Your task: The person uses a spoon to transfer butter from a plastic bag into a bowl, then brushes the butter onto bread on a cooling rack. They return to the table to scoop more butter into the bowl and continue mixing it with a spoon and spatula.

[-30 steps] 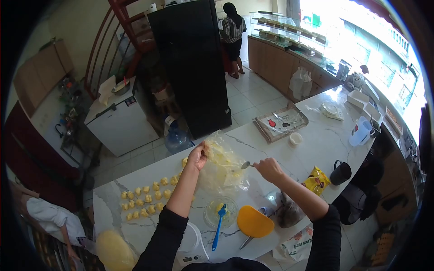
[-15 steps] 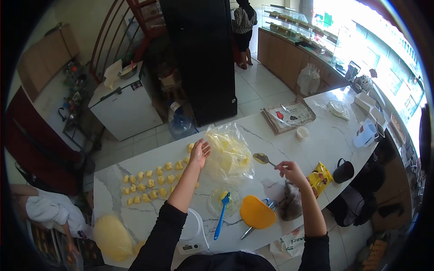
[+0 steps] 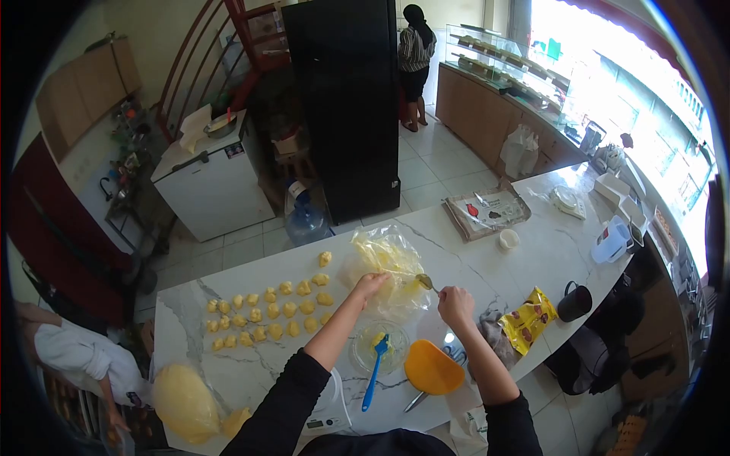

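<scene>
My right hand grips a metal spoon by its handle. The spoon's bowl is at the right side of a clear plastic bag smeared with yellow filling. On the bag's near left edge, my left hand is closed with the film pinched in its fingers. Just below lies a clear bowl holding a blue spatula with yellow stuff on its head. Small dough pieces sit in rows to the left.
A white scale, an orange scraper and a yellow packet are near me. A black mug stands at right, a large dough mass at left. One person stands behind; another's sleeve shows at left.
My left hand has come down and right from above the dough pieces onto the bag's edge. My right hand has moved left, bringing the spoon to the bag.
</scene>
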The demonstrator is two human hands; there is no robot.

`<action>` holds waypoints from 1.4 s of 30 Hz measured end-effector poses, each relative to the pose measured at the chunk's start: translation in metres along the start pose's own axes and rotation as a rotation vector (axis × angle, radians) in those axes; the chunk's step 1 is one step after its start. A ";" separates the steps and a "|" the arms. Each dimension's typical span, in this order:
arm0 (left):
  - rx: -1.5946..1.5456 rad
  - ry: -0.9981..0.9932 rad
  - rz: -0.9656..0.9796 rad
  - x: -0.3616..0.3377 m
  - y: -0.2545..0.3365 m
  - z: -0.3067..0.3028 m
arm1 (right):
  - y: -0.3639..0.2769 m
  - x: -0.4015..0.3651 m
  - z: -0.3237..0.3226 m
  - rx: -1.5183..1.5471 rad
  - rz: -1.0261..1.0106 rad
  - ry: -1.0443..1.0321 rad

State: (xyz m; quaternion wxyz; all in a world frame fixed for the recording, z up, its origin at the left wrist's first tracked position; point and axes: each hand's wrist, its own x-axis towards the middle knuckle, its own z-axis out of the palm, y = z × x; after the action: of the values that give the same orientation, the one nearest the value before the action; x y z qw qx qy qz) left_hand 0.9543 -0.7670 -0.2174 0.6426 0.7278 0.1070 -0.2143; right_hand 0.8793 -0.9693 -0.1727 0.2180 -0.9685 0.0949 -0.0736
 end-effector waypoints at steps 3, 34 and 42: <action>0.113 -0.019 0.002 0.001 0.001 0.002 | 0.001 -0.004 -0.002 -0.035 -0.111 -0.046; -0.755 -0.339 -0.034 -0.013 -0.004 -0.006 | 0.015 -0.017 0.001 0.374 -0.313 -0.059; -0.881 -0.423 -0.023 -0.039 0.006 -0.002 | 0.002 -0.011 -0.007 0.447 -0.190 -0.123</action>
State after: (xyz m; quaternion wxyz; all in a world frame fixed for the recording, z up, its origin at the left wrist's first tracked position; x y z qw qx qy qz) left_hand 0.9228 -0.7609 -0.1943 0.8947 0.3260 0.0627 -0.2987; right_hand 0.8676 -0.9713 -0.1685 0.4243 -0.9034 -0.0284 -0.0540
